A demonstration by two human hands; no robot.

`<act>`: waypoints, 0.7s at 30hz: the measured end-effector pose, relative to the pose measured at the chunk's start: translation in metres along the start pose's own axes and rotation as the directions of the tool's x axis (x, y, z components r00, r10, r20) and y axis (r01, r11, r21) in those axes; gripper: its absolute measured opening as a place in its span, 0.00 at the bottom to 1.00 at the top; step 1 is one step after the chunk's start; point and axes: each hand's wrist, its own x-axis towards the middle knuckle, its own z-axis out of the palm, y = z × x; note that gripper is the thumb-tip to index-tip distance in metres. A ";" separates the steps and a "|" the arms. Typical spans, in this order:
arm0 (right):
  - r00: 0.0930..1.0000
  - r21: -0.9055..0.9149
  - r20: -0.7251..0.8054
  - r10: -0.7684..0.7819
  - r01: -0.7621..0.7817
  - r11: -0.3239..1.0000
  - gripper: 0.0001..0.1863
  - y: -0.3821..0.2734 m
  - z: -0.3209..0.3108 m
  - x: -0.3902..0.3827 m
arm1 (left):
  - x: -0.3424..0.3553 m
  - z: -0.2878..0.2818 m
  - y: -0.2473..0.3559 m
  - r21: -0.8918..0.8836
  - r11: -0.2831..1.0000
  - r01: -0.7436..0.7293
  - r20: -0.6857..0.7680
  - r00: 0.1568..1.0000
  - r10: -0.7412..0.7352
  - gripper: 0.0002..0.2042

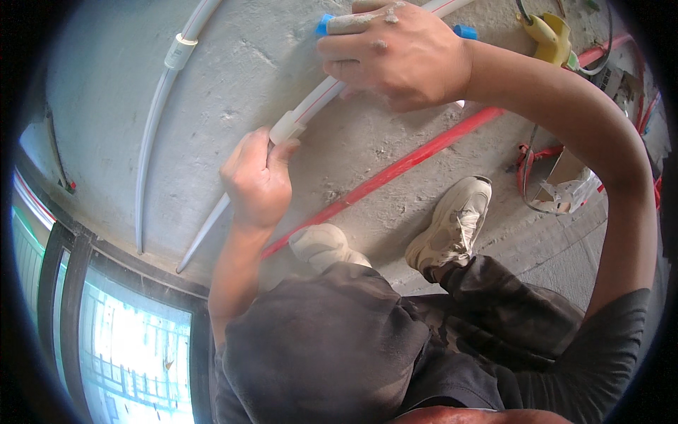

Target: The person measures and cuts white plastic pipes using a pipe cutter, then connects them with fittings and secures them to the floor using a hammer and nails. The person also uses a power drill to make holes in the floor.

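My right hand, the larger of the 2 in view, is closed over the upper run of the white pipe, back of the hand uppermost, fingers curled and set close together. My left hand is clenched around the same line just below the white coupling, thumb laid against its lower rim.

The pipe runs diagonally from the upper edge, through both of my grips, toward the lower left. It is positioned over grey concrete, between a red pipe and a second white pipe. The coupling is a short, wider sleeve, seated on the pipe at the upper side of my left hand. 1 thin red stripe marks the pipe lengthwise.

The pipe's upper end is cut off by the frame. My right hand conceals the length beneath it, together with most of my right thumb. My left fist covers the section below the coupling; I cannot tell whether pipe meets pipe inside. 2 blue parts show at either side of my right hand; their kind cannot be determined.
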 end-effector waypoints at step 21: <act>0.758 -0.100 0.218 0.615 -0.609 0.787 0.25 -0.031 0.001 0.088 | 0.000 0.001 0.003 0.059 0.997 -0.048 -0.114 0.992 0.055 0.09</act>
